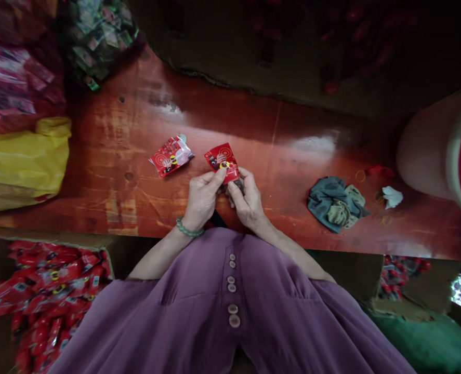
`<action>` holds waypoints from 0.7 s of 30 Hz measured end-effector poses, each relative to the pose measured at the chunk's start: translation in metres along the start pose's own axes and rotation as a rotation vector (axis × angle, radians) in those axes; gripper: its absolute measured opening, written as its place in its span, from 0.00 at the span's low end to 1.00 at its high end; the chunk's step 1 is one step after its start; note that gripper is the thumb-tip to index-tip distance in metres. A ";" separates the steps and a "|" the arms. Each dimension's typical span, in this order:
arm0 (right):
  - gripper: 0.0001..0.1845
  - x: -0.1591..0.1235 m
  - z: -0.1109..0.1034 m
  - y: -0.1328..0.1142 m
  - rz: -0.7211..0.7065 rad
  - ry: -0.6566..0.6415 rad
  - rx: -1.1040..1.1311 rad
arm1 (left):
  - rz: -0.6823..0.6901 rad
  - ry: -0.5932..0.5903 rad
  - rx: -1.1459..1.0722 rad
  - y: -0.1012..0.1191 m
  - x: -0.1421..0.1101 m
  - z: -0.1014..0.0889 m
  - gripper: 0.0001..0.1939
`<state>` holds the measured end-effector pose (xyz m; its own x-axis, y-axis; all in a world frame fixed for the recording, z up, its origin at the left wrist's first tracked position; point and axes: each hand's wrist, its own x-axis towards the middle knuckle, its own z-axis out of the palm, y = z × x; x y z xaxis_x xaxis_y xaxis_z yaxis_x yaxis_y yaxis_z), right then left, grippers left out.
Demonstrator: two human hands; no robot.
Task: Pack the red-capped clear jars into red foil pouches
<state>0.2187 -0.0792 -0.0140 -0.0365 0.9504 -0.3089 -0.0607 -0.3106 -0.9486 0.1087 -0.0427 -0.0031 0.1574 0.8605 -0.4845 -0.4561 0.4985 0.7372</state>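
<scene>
My left hand (202,200), with a green bead bracelet on the wrist, and my right hand (246,200) meet over the near edge of a red-brown wooden table (109,171). Together they pinch a small red printed packet (221,160) that sticks up from the fingertips. Something dark shows between the hands under the packet; I cannot make it out. A second red packet (171,156) with a pale clear part lies flat on the table just left of the held one, apart from both hands.
A box of several red packets (47,296) stands at my lower left. A yellow bag (23,161) and pink and green packet piles lie at the left. A crumpled grey-green cloth (335,202), rubber bands and another person's arm (433,150) are at the right.
</scene>
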 end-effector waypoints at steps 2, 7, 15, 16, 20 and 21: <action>0.22 -0.001 0.005 0.002 -0.031 0.053 0.068 | -0.004 -0.014 0.009 -0.004 0.000 0.000 0.21; 0.21 0.004 0.013 -0.001 -0.068 0.140 0.219 | -0.001 -0.022 0.024 -0.008 0.003 0.001 0.23; 0.15 0.022 -0.004 -0.022 0.173 -0.075 0.501 | 0.037 -0.086 -0.125 0.009 0.010 -0.004 0.24; 0.14 0.023 -0.006 -0.024 0.204 -0.092 0.523 | 0.020 -0.089 -0.143 0.012 0.011 -0.005 0.23; 0.12 0.025 -0.007 -0.029 0.322 -0.147 0.555 | -0.058 -0.167 -0.171 0.018 0.014 -0.009 0.18; 0.11 0.025 -0.007 -0.030 0.351 -0.168 0.556 | -0.075 -0.192 -0.180 0.018 0.016 -0.010 0.19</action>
<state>0.2270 -0.0459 0.0061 -0.2994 0.7903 -0.5345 -0.5190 -0.6050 -0.6039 0.0944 -0.0213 -0.0022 0.3519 0.8345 -0.4240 -0.5823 0.5498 0.5988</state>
